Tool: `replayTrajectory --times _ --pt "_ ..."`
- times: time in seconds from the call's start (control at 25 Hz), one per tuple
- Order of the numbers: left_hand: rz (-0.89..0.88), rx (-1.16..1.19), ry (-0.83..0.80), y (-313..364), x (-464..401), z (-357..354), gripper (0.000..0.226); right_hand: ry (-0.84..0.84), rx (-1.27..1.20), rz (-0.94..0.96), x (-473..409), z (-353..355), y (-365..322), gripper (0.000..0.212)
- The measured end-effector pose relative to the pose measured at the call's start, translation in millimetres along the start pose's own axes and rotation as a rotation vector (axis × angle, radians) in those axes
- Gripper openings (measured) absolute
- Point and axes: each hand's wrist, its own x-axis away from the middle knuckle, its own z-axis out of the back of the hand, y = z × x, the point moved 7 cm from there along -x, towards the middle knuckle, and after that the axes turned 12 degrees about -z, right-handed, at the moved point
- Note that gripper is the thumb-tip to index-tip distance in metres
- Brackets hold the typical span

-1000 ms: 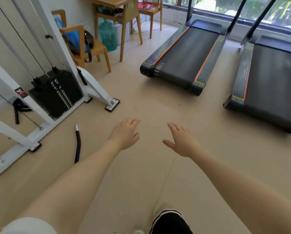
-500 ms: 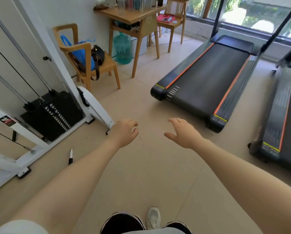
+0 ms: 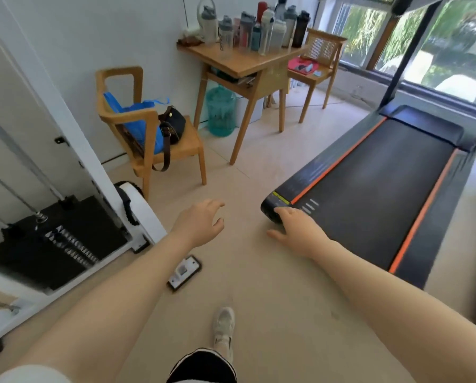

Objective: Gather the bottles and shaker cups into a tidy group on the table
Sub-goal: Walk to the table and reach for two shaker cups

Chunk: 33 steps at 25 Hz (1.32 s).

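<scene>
Probably light if empty, heavy if full of water; cannot tell which from here; hard plastic by the look, smooth and maybe slippery, tall and easy to tip; best held around the middle of the body, not by the lid; bottles and shaker cups (image 3: 254, 30) standing upright, close together on top of the wooden bench (image 3: 241, 60); clear, grey, white, black and one red, most with dark caps; left hand (image 3: 199, 225) and right hand (image 3: 297, 230) both loosely spread and holding nothing, well short of the bench, out over the floor.
</scene>
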Motion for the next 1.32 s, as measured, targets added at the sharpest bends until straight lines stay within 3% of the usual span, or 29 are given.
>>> replayTrajectory --times 0.24,0.44,0.6,0.92,1.08,1.32 --pt "-0.057 0.035 0.164 -50 -195 95 0.042 0.131 -0.122 -0.015 -172 124 -2 0.065" --pt "-0.074 0.061 -0.007 -96 -298 66 0.047 0.048 -0.089 -0.034 -303 134 16 0.065" --pt "-0.01 0.073 -0.002 -159 -411 63 0.045 0.007 -0.073 -0.046 -438 143 37 0.065" --pt "0.011 0.125 0.029 -223 -653 119 0.046 -0.044 -0.11 -0.113 -669 234 73 0.058" --pt "-0.041 0.101 -0.077 -262 -755 105 0.047 -0.125 0.043 -0.07 -746 233 81 0.065" --pt "-0.261 0.117 -0.129 -297 -946 98 0.043 -0.188 -0.047 -0.326 -880 259 141 0.066"
